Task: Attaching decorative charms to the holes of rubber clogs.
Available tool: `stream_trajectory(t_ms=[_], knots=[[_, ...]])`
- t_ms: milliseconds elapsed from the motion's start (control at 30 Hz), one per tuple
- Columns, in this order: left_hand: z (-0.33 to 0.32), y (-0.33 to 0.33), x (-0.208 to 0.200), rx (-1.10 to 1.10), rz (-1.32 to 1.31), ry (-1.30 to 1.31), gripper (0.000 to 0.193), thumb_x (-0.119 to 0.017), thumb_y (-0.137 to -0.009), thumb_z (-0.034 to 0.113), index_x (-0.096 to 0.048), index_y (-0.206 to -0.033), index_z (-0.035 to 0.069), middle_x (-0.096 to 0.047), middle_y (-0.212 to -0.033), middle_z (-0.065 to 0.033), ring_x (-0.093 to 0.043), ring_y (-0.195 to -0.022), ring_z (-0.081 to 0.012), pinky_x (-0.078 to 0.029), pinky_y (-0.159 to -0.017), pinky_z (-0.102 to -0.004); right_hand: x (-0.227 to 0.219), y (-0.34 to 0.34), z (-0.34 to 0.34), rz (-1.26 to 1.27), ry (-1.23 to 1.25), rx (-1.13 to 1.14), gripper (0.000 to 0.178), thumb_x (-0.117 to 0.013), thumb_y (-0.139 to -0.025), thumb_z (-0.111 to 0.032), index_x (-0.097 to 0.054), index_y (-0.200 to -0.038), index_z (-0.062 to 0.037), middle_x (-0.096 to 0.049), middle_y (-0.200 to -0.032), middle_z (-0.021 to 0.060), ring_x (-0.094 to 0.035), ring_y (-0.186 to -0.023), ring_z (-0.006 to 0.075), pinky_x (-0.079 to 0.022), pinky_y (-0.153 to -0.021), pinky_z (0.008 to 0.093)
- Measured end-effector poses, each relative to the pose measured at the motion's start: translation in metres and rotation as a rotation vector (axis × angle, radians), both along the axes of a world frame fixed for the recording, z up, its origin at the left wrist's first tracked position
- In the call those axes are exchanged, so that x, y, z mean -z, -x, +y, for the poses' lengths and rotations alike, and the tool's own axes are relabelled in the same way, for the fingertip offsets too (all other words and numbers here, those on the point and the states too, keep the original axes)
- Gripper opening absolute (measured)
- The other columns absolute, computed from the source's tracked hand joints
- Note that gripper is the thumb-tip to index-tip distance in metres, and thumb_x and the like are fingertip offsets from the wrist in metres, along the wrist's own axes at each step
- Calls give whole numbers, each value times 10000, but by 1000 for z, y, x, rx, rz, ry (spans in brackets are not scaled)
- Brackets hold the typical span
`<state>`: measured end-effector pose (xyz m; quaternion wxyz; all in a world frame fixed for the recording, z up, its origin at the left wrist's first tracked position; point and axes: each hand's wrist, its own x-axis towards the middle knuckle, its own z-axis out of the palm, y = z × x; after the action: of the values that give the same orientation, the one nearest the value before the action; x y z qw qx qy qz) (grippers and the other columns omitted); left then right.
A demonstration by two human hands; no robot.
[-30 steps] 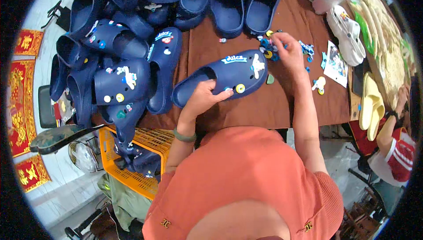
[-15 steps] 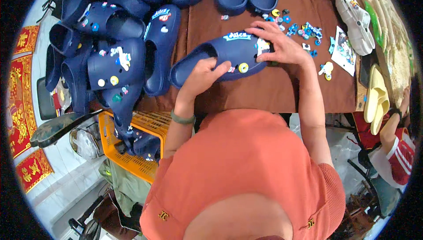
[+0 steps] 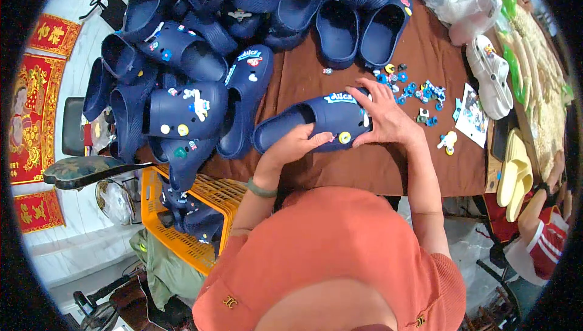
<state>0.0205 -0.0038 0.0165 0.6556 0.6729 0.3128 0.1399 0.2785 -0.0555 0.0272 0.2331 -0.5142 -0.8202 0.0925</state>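
A navy clog lies lengthwise on the brown cloth in front of me, its toe to the right. My left hand grips its near side by the foot opening, thumb along the upper. Around the toe curls my right hand, fingers over the far edge and thumb on the near side. A blue-and-white lettered charm sits on the upper, with a yellow ring-shaped charm near the thumbs. A white charm at the toe is partly hidden by my right fingers. Loose small charms are scattered beyond my right hand.
Decorated navy clogs pile up at the left and back. A picture card, white clog and yellow slippers lie to the right. An orange crate holding more clogs stands below left. Another person's arm shows at the right.
The view has shifted, so the table and clogs appear lower in the picture. Both hands keep hold of the same clog, with little change in their grip.
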Motion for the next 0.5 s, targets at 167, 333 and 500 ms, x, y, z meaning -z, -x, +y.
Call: stream_trajectory(t_ms=[167, 333, 500], knots=[[-4, -7, -7, -75, -25, 93, 310, -578, -933, 250, -639, -1040, -35, -655, -952, -43, -583, -907, -122, -465, -819, -276, 5, -7, 8, 242, 125, -10, 960, -752, -658, -530, -350, -1387, -52, -387, -1333, 221, -360, -1259, 394, -309, -1050, 457], [-27, -30, -8, -178, -118, 147, 260, -569, -941, 233, -651, -1043, 9, -652, -964, -4, -569, -887, -99, -459, -833, -278, 28, -11, 17, 551, 109, 181, 481, -575, -895, -216, -445, -1304, 3, -477, -1285, 210, -430, -1225, 344, -335, -1038, 387], [-26, -15, -20, -145, 460, -383, 257, -612, -904, 233, -641, -1006, -2, -663, -863, -94, -617, -810, -253, -479, -796, -316, 38, -3, 23, 567, 34, 274, 287, -529, -926, -165, -562, -1151, 9, -575, -1168, 186, -522, -1132, 331, -393, -979, 380]])
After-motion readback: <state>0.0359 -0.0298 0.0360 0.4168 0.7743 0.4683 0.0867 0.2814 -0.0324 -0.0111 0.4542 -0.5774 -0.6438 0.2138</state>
